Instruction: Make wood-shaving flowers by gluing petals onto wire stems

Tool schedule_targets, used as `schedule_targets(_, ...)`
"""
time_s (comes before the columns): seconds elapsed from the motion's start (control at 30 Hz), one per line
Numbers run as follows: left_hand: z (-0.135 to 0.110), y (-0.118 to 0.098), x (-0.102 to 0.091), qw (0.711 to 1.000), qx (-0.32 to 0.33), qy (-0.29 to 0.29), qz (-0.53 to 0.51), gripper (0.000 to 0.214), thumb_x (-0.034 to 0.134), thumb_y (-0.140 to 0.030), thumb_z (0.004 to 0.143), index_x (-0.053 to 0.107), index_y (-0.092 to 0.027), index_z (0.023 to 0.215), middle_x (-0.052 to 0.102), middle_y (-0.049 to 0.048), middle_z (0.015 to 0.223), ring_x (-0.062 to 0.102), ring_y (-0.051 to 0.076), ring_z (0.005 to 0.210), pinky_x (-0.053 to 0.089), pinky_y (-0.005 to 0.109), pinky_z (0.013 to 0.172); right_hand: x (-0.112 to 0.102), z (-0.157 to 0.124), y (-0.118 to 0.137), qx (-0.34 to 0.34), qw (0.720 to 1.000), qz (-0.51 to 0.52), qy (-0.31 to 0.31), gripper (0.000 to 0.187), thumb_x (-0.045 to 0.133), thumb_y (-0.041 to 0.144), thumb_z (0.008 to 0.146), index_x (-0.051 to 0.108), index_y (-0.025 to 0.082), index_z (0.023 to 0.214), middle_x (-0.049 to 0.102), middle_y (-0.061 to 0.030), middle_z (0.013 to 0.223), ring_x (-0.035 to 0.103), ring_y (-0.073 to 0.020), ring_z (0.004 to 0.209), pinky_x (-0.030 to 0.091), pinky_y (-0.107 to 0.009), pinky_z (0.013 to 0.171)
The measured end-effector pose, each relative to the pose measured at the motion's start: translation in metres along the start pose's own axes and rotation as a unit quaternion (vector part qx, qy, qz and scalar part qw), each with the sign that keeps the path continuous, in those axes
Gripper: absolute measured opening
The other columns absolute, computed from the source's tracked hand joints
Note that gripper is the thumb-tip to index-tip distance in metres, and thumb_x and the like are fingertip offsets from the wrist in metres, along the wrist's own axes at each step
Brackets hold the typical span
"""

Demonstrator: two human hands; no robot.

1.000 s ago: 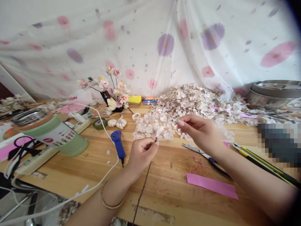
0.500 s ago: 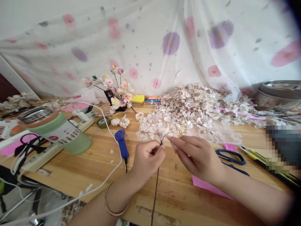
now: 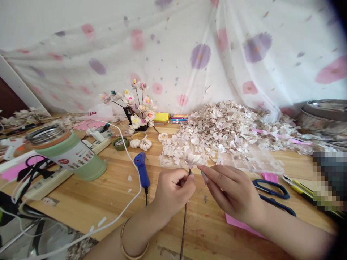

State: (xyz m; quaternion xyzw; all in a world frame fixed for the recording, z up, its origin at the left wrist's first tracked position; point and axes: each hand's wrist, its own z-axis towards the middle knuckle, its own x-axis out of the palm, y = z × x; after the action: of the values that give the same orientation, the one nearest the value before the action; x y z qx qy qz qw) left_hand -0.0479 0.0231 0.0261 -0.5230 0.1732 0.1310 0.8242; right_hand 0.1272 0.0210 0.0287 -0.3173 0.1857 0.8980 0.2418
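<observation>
My left hand (image 3: 175, 189) is closed in a pinch on a thin brown wire stem (image 3: 184, 225) that runs down toward the table's near edge. A small pale petal flower (image 3: 192, 159) sits at the top of the stem. My right hand (image 3: 230, 191) is right beside it, fingers extended and pressed toward the flower's base; I cannot make out anything held in them. Just behind the hands lies a clear plastic tray (image 3: 253, 163) with loose petals.
A blue glue gun (image 3: 142, 173) with a white cord (image 3: 114, 220) lies left of my hands. A green jar (image 3: 69, 153) lies on its side further left. Blue-handled scissors (image 3: 272, 193), pink paper (image 3: 240, 222), a large petal heap (image 3: 230, 124), a flower arrangement (image 3: 135, 106) and a metal bowl (image 3: 322, 113) surround the wooden table (image 3: 81, 202).
My right hand came down from over the petal tray to the flower on the stem. The flower looks fuller now. The left hand kept its pinch on the stem.
</observation>
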Motion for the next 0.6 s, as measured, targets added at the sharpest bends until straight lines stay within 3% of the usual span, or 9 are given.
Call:
schedule_targets(0.27,0.0,-0.001,-0.002,0.998,0.064,-0.018,0.024,0.036,0.049,-0.017,0.075,0.026,-0.018,0.047,0.026,-0.0062,0.042,0.026,0.006,0.041,0.021,0.021,0.041,-0.003,0.001,0.001,-0.01,1.0,0.003,0.009,0.046,0.046,0.011,0.09,0.042,0.019,0.135,0.066,-0.0055,0.081,0.061,-0.0172,0.066,0.048,-0.028,0.056)
schedule_targets(0.6,-0.001,-0.005,-0.002,0.997,0.081,-0.003,-0.006,0.035,0.047,-0.016,0.074,0.026,-0.019,0.047,0.026,-0.0063,0.041,0.024,0.006,0.04,0.021,0.021,0.04,-0.01,0.001,0.002,-0.016,0.999,-0.006,-0.028,0.046,0.047,0.01,0.087,0.046,0.02,0.132,0.068,-0.0053,0.081,0.064,-0.017,0.065,0.049,-0.029,0.056)
